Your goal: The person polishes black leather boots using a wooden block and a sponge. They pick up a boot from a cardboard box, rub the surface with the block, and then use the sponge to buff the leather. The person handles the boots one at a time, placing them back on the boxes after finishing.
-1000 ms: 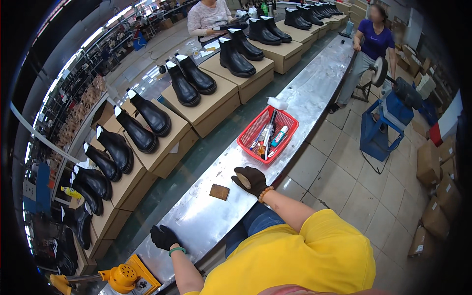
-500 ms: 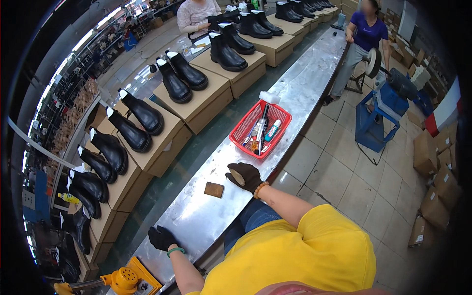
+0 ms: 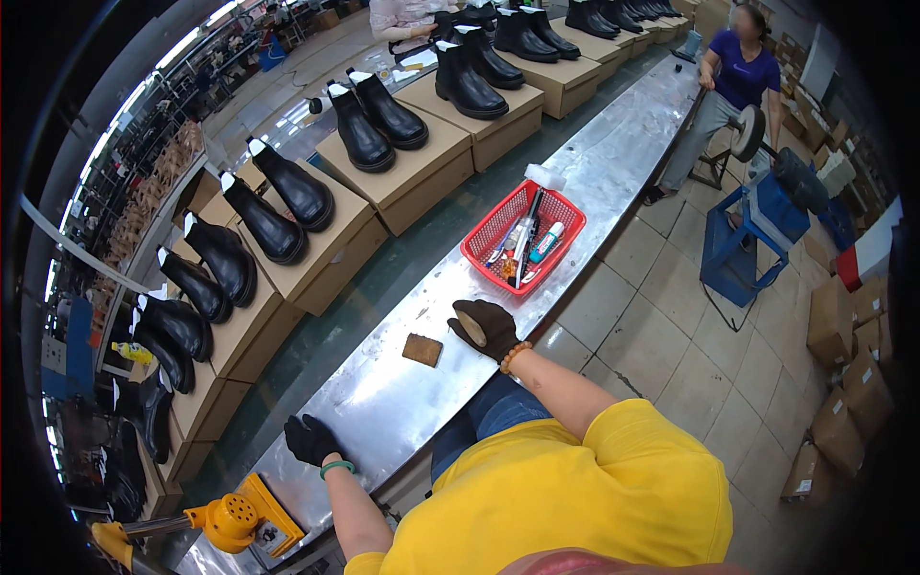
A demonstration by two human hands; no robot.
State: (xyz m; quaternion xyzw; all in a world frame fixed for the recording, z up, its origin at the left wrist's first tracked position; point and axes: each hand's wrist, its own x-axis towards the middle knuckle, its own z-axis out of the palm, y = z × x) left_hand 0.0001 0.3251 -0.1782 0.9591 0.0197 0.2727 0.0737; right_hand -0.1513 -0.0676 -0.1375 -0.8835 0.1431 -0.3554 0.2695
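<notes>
My left hand (image 3: pixel 311 440), in a black glove with a green bangle at the wrist, rests on the metal tabletop with its fingers apart and nothing in it. In a dark brown glove, my right hand (image 3: pixel 486 331) is closed around a tan, oval, flat-faced thing (image 3: pixel 471 328) whose kind I cannot make out. A beaded bracelet circles that wrist. Between the hands, nearer the right one, lies a small brown rectangular block (image 3: pixel 422 350). Just beyond my right hand stands a red plastic basket (image 3: pixel 476 267) with several tubes and tools inside.
Black ankle boots (image 3: pixel 285 187) stand in pairs on cardboard boxes (image 3: pixel 337 251) along the far side. A yellow machine (image 3: pixel 230 522) sits at the table's near left end. A seated person (image 3: pixel 743 72) is beside a blue wheeled machine (image 3: pixel 747 230) at right. Cartons (image 3: pixel 843 422) are stacked there.
The whole view has shifted slightly, so the basket, block and boots sit a little differently in it. Both hands keep nearly the same places and the right grip looks the same.
</notes>
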